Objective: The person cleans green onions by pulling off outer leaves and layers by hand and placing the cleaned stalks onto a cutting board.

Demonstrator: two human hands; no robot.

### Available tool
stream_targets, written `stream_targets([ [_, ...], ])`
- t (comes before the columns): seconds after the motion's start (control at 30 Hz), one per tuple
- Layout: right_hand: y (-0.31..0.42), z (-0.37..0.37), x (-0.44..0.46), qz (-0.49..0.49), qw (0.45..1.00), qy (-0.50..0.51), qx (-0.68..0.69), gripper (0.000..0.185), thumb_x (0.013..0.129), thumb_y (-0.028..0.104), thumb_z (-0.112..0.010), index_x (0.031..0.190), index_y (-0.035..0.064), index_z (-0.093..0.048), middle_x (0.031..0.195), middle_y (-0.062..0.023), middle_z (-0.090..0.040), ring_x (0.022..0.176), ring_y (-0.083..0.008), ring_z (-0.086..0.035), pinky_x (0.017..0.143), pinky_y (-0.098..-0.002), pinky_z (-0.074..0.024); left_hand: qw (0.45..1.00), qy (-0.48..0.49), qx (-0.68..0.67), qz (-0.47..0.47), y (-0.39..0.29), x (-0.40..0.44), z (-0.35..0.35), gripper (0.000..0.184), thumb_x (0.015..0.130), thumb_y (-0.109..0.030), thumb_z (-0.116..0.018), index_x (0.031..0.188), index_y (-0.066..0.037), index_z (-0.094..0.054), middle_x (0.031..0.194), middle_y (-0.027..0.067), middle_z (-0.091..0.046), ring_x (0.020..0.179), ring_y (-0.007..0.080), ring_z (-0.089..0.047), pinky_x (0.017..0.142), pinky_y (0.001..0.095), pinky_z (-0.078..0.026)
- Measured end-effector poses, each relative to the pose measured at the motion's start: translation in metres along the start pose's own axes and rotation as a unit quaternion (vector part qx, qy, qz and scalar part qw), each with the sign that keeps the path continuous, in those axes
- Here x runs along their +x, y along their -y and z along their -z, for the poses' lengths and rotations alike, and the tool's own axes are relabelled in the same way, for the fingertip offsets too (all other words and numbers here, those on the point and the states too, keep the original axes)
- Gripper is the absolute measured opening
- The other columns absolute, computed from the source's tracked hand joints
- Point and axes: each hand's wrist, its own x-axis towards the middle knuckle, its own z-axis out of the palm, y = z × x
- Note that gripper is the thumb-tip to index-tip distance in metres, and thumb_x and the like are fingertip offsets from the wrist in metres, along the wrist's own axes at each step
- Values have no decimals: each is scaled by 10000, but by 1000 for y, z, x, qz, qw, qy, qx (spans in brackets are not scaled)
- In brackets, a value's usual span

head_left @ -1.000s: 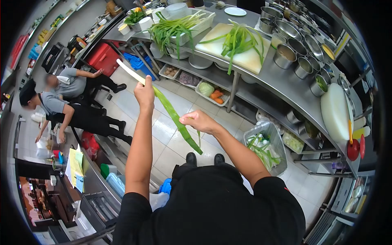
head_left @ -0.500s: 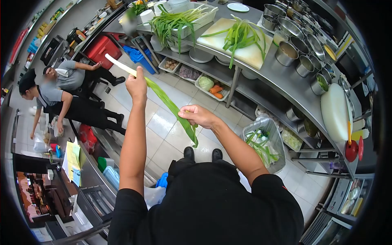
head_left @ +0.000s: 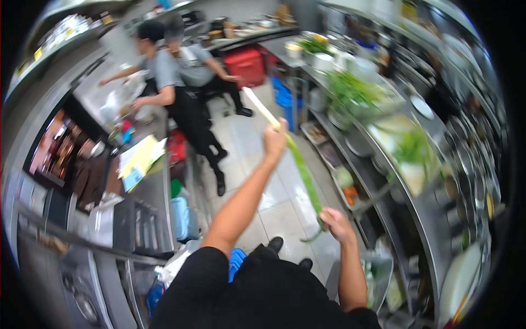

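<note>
A long leek (head_left: 303,171), white at one end and green along its leaf, stretches between my two hands above the floor. My left hand (head_left: 274,141) is closed around it just below the white part, and the pale tip sticks out beyond the fist. Farther down, my right hand (head_left: 338,225) pinches the leaf near its green end, where a thin tip curls out to the left. More leafy green stalks (head_left: 411,145) lie on the cutting board (head_left: 384,133) on the right-hand counter. Behind them, a heap of greens (head_left: 350,93) rests by a white basket.
Two people (head_left: 170,71) stand at the left counter, which holds yellow papers (head_left: 143,156). Vegetable trays (head_left: 346,189) fill the lower shelf on the right. A lined bin (head_left: 379,277) stands by my right arm. Motion blurs the pots at far right.
My view has swung left, so the room appears shifted to the right. Both hands still hold the leek, and my right hand is nearer its leaf end.
</note>
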Motion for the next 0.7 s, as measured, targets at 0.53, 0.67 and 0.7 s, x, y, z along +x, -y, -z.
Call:
stream_targets([
  [0.53,12,-12,6,-4,986,21,-163,233,878,278,-626,800,60,-604,715,13,-592,634,-64,-471,585,-232,-371,827,-86,-468,299,71,-10,32,381,963,-433,-417,748,-119,-421,506,2,-368,401,140,-374,382,292,-354],
  [0.67,26,-8,-1,7,970,-25,-240,229,894,266,-599,819,50,-613,673,15,-533,662,-75,-470,618,-262,-395,807,-47,-512,291,42,-5,42,395,959,-452,-435,707,-153,-376,527,-32,-333,394,74,-322,357,227,-288],
  [0.7,33,-13,-1,3,980,-51,-194,231,904,258,-587,819,44,-613,663,17,-522,665,-74,-468,622,-267,-397,850,-98,-450,257,26,-9,36,398,957,-459,-437,727,-141,-370,545,-27,-340,401,76,-321,357,229,-285],
])
